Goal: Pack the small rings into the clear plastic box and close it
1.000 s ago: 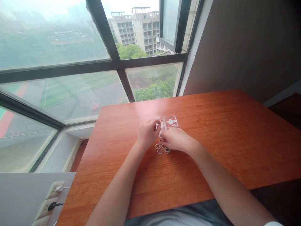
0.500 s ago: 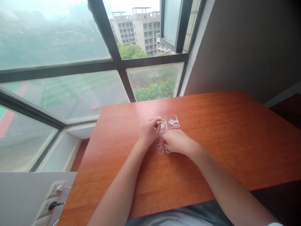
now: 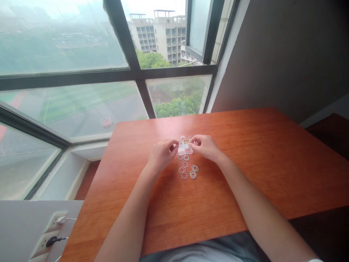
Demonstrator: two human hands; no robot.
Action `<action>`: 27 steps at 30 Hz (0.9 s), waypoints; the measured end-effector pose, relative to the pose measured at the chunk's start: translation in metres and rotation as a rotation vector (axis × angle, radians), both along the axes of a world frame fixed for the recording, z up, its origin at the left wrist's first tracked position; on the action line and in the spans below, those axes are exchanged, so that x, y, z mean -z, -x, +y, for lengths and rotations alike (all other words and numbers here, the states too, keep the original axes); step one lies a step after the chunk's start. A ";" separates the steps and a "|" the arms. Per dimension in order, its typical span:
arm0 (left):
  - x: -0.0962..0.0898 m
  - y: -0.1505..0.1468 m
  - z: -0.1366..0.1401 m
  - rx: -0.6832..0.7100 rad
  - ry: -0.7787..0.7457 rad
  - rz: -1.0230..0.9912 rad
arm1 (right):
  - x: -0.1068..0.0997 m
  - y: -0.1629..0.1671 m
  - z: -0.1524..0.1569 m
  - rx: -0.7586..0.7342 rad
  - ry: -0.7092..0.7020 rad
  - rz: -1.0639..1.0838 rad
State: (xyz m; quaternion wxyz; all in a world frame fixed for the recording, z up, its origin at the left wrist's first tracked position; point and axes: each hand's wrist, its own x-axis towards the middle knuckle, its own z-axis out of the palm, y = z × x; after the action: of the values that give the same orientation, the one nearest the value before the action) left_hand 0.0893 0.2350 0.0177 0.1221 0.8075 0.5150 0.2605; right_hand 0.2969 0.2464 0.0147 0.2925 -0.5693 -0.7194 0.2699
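A small clear plastic box (image 3: pixel 185 150) lies on the table between both hands. Inside its far part are a few yellowish rings (image 3: pixel 187 141). At the box's left edge, my left hand (image 3: pixel 163 153) has thumb and forefinger pinched together on the rim. My right hand (image 3: pixel 205 146) reaches in from the right; its pinched fingertips are at the box's right side, close to the yellowish rings, and what they hold is too small to make out. Nearer me several thin pastel rings (image 3: pixel 185 165) lie loose, some overlapping, such as the pale green rings (image 3: pixel 193 175).
The wooden table (image 3: pixel 245 156) stretches wide to the right. Window frames (image 3: pixel 141 74) rise behind its far edge, with a grey wall (image 3: pixel 272 62) at the right. Wall sockets with plugs (image 3: pixel 51 241) sit low at the left.
My right hand has moved from the loose rings up to the box's right side, uncovering the green rings. My left hand has shifted slightly left. The flat clear lid at the right no longer shows.
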 end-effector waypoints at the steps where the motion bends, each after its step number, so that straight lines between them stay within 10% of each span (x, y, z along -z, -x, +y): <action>1: -0.002 0.001 -0.001 0.004 0.010 0.009 | 0.005 0.001 0.004 0.076 -0.022 0.022; 11: -0.018 0.002 -0.010 0.031 0.142 0.111 | 0.025 0.005 0.015 0.218 -0.133 -0.005; 27: -0.029 -0.002 -0.028 0.298 0.357 0.253 | 0.001 0.000 -0.001 0.103 -0.102 -0.027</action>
State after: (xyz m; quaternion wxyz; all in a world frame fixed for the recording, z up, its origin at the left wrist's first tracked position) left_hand 0.0914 0.2069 0.0464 0.2343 0.8663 0.4392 0.0416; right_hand 0.2970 0.2453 0.0135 0.3249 -0.5934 -0.7058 0.2100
